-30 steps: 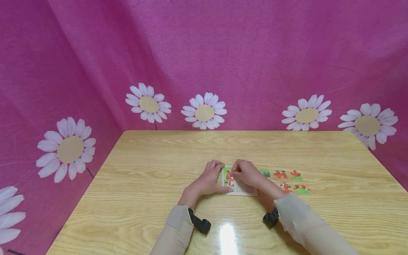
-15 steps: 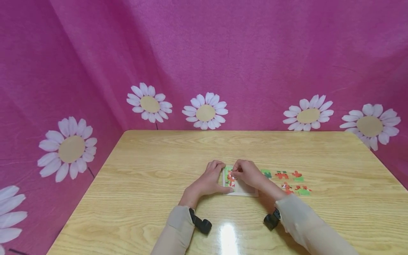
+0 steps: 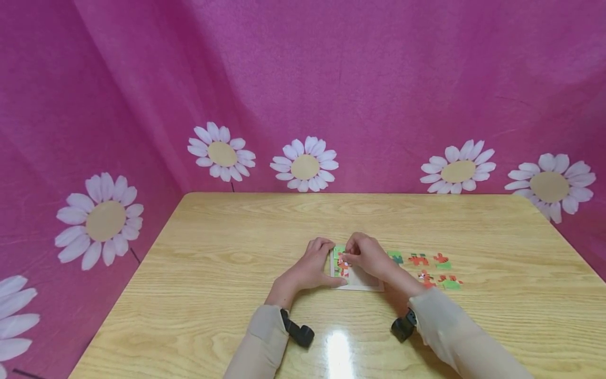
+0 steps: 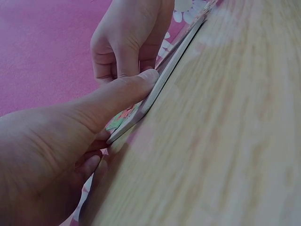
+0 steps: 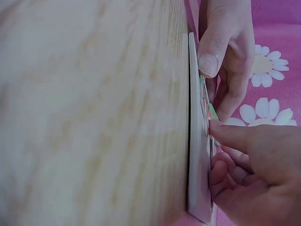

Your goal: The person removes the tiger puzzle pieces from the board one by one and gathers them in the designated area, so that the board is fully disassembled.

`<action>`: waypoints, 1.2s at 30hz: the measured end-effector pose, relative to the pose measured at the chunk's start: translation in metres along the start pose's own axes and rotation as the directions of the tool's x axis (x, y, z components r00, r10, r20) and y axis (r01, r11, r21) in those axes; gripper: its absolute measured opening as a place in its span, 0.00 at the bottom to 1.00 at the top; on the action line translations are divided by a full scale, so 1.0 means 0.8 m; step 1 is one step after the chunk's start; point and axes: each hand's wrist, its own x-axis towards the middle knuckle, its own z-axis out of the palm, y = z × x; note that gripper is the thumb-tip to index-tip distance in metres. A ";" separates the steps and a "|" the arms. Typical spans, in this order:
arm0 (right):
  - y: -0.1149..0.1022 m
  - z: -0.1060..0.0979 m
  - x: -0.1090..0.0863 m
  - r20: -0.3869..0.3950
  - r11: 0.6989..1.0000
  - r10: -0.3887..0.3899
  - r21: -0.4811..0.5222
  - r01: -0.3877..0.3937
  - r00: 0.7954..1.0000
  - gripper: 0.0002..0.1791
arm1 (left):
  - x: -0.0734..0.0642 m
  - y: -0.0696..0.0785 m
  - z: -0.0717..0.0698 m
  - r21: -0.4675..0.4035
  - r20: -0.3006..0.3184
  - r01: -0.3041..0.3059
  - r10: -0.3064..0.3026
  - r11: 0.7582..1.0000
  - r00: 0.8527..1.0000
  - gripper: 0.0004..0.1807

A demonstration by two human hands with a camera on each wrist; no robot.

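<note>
A pale puzzle tray [image 3: 364,287] lies on the table, with orange and green puzzle pieces [image 3: 340,269] along its left side. My left hand [image 3: 310,267] grips the tray's left part, thumb over the near rim and fingers at the far left corner. Above the tray, my right hand [image 3: 369,257] has its thumb and fingers together at the top of the laid pieces. In the right wrist view a puzzle piece [image 5: 213,112] with a green edge stands tilted at the right thumb tip, pinched there. The fingers hide most of that piece.
To the right of the tray lie loose puzzle pieces in two rows, among them a green one [image 3: 395,257], a striped orange one [image 3: 418,259] and a green-and-orange one [image 3: 450,282]. A pink curtain [image 3: 369,95] with daisies borders the wooden table [image 3: 227,237].
The right hand's knuckles have risen slightly over the same spot of the tray. My left hand keeps its grip, and the loose pieces lie as before.
</note>
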 end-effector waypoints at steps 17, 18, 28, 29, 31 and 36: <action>0.000 0.001 0.000 -0.016 0.997 -0.068 -0.048 0.067 0.998 0.12 | -0.001 0.000 0.000 -0.007 0.001 0.009 -0.009 1.000 1.000 0.50; -0.001 0.001 -0.001 -0.025 0.996 -0.070 -0.054 0.069 0.997 0.12 | -0.001 0.000 0.000 -0.008 0.000 0.010 -0.010 1.000 1.000 0.50; -0.008 0.003 -0.004 -0.100 0.997 -0.072 -0.040 0.068 0.992 0.11 | -0.002 0.000 -0.001 -0.003 -0.001 0.012 -0.012 1.000 1.000 0.50; -0.009 0.003 -0.004 -0.108 0.997 -0.070 -0.034 0.067 0.992 0.11 | -0.001 0.000 -0.001 -0.002 -0.001 0.013 -0.013 1.000 1.000 0.50; -0.009 0.003 -0.005 -0.118 0.998 -0.066 -0.022 0.063 0.991 0.11 | -0.001 0.000 -0.001 0.000 0.002 0.016 -0.016 1.000 1.000 0.50; -0.007 0.003 -0.007 -0.129 0.999 -0.050 0.008 0.051 0.990 0.10 | 0.000 0.000 0.000 0.003 0.005 0.013 -0.013 1.000 1.000 0.50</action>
